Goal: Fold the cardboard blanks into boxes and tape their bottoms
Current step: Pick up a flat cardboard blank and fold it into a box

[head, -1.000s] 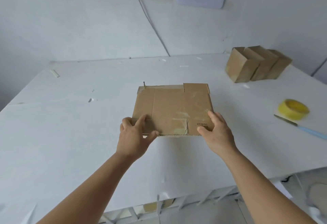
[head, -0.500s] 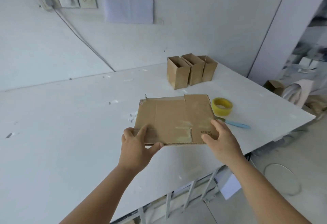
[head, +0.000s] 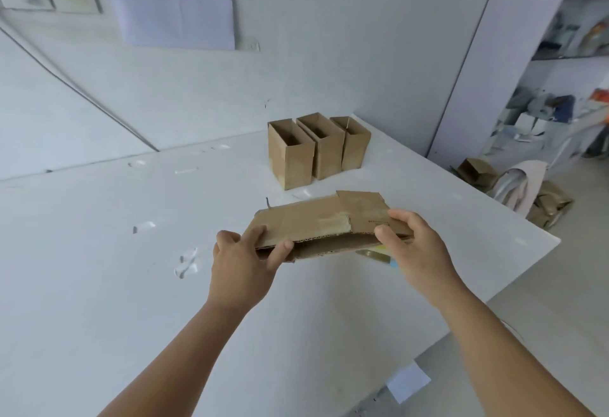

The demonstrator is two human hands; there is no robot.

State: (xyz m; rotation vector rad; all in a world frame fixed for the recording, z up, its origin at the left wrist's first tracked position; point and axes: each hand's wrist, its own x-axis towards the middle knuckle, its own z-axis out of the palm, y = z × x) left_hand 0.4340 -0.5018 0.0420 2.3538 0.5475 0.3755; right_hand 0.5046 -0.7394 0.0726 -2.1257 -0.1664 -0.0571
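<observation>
Above the white table point(head: 99, 285), near three open boxes point(head: 318, 149), a flattened cardboard blank point(head: 316, 222) is being held, pinched at its left end by the left hand point(head: 242, 266) and at its right end by the right hand point(head: 417, 247).

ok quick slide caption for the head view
Both hands hold a flat cardboard blank over the table, three boxes behind.

Two bare forearms reach in from the lower edge, with no sleeve on either as far as the view shows. The left hand point(head: 239, 271) and right hand point(head: 417, 248) are ungloved. No ring, watch or band shows on fingers or wrists. Nails are short and plain.
</observation>
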